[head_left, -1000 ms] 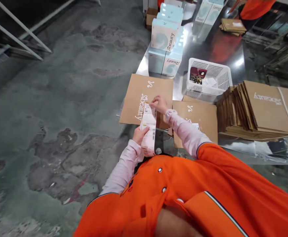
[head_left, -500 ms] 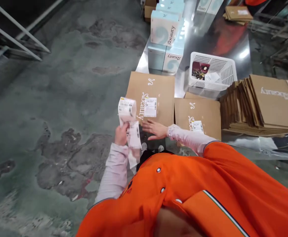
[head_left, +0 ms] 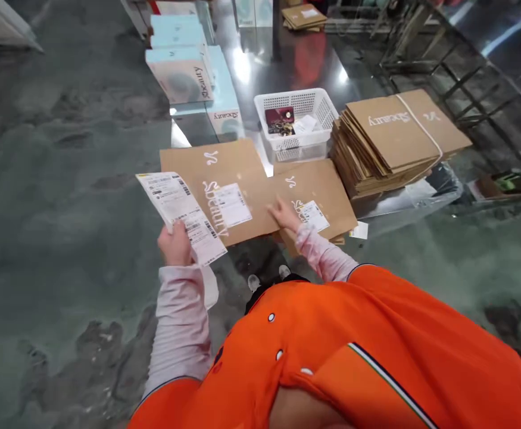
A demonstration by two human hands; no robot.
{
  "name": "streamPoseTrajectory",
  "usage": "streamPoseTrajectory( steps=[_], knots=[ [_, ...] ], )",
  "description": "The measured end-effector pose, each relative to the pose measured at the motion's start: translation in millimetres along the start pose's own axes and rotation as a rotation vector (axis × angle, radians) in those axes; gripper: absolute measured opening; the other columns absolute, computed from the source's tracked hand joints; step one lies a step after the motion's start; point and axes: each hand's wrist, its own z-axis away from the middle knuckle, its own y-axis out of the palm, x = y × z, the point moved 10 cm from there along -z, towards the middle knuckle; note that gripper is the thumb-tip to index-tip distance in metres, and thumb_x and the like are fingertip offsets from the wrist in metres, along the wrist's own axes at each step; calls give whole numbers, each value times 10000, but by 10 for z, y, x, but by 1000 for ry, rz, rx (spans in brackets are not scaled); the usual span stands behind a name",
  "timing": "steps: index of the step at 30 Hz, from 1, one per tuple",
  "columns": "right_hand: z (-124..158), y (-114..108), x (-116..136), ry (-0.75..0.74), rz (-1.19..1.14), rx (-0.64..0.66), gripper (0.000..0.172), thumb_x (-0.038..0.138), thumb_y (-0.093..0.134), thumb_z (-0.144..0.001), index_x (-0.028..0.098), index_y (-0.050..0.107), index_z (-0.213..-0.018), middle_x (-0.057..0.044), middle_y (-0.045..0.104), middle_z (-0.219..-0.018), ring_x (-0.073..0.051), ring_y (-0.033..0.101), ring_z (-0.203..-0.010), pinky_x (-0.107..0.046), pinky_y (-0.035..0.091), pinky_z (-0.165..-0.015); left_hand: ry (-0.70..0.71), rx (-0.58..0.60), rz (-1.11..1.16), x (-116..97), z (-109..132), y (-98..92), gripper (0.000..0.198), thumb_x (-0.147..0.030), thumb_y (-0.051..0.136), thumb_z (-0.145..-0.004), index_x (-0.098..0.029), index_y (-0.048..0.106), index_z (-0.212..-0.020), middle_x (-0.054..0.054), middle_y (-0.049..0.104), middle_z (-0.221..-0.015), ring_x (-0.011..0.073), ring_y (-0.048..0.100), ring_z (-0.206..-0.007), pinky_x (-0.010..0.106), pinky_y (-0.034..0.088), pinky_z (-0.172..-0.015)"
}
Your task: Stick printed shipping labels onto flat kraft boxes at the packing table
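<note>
My left hand [head_left: 176, 243] grips a strip of printed labels [head_left: 184, 208], whose lower end hangs down beside my sleeve. To its right lies a flat brown carton [head_left: 242, 161] with white lettering and a white label [head_left: 233, 205] on it. My right hand [head_left: 286, 214] pinches the right edge of this carton, where it meets a second flat carton [head_left: 323, 179]. That second carton also bears a label [head_left: 314, 215], partly beside my right wrist.
A white basket [head_left: 302, 138] holding a dark red item and papers stands on the metal table [head_left: 260, 65]. Light blue boxes [head_left: 182, 77] are stacked at the left. A strapped pile of flattened cartons [head_left: 403, 134] is at the right.
The view has swung to the right. The label strip is now spread flatter in my left hand. My right hand has moved from the carton's front edge to its right edge and closed on it.
</note>
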Motion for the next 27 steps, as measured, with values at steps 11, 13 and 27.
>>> streamPoseTrajectory(
  steps=[11,13,27],
  knots=[
    [404,-1346,-247,173,234,22,889,430,859,-622,81,537,-1374,-243,580,-1286,-351,579,-1165,-508,484,-983,-186,402,240,233,1035,835,576,-625,808,-563,-153,667,-862,72,713,-825,211,665,-753,332,556,-731],
    [554,-438,251,-33,-90,385,978,472,865,-604,162,463,-1439,-168,589,-1307,-284,607,-1129,-418,543,-906,-151,511,130,275,1174,942,579,-656,792,-576,-144,681,-822,81,715,-824,210,659,-771,335,542,-768],
    [537,747,1247,-261,-204,531,231,347,699,-788,136,736,-876,-60,729,-830,-184,679,-772,-317,542,-768,-43,162,185,296,1152,396,371,-492,765,-669,-138,673,-734,31,668,-718,149,581,-679,262,468,-669]
  ],
)
